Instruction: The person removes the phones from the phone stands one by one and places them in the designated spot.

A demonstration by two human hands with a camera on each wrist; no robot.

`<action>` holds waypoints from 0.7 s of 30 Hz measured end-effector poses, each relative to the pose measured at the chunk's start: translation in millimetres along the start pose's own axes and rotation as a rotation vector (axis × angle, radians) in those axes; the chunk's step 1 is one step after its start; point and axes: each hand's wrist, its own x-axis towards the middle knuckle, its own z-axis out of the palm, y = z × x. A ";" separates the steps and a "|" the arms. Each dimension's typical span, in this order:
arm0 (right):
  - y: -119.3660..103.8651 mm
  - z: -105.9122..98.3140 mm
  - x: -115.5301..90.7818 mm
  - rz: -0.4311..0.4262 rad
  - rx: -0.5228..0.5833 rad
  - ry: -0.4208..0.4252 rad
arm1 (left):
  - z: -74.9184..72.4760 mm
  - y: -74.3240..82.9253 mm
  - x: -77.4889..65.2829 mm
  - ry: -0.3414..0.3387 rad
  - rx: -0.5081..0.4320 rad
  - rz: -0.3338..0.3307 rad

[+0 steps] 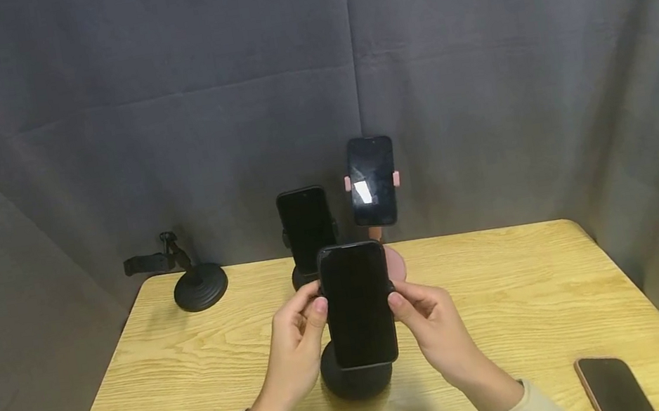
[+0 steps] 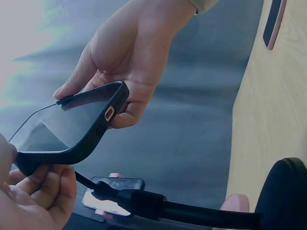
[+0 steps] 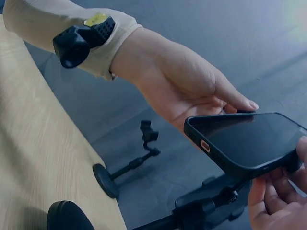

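A phone (image 1: 358, 304) in a dark case stands upright, screen toward me, in a black phone holder with a round base (image 1: 359, 382). My left hand (image 1: 295, 338) pinches the holder's clamp at the phone's left edge, thumb in front and fingers curled behind. At the right edge my right hand (image 1: 433, 325) pinches the other clamp the same way. In the left wrist view the holder's black stem (image 2: 192, 211) runs from the base up behind the phone. The right wrist view shows the left thumb on a small dark clamp piece (image 3: 246, 112) along the case edge.
Behind stand a second phone (image 1: 307, 226) in a black holder and a third phone (image 1: 373, 181) in a pink holder. A black holder (image 1: 201, 286) without a phone stands at the back left. Another phone (image 1: 614, 387) lies at the front right of the wooden table (image 1: 510, 299).
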 end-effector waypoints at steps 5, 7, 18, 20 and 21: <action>7.4 -10.6 -2.6 -0.032 0.003 -0.032 | 6.6 -8.5 -0.4 -0.034 -0.052 -0.002; 9.7 -14.5 -3.5 -0.036 0.004 -0.048 | 8.6 -11.7 -0.5 -0.044 -0.067 -0.004; 22.7 -35.3 -6.4 -0.041 -0.006 -0.180 | 18.0 -23.9 -4.6 -0.054 -0.064 -0.044; 26.0 -39.1 -7.3 -0.057 -0.008 -0.183 | 19.9 -24.5 -5.1 -0.067 -0.073 -0.049; 27.2 -40.8 -8.1 -0.059 -0.008 -0.183 | 20.7 -24.7 -5.6 -0.080 -0.080 -0.056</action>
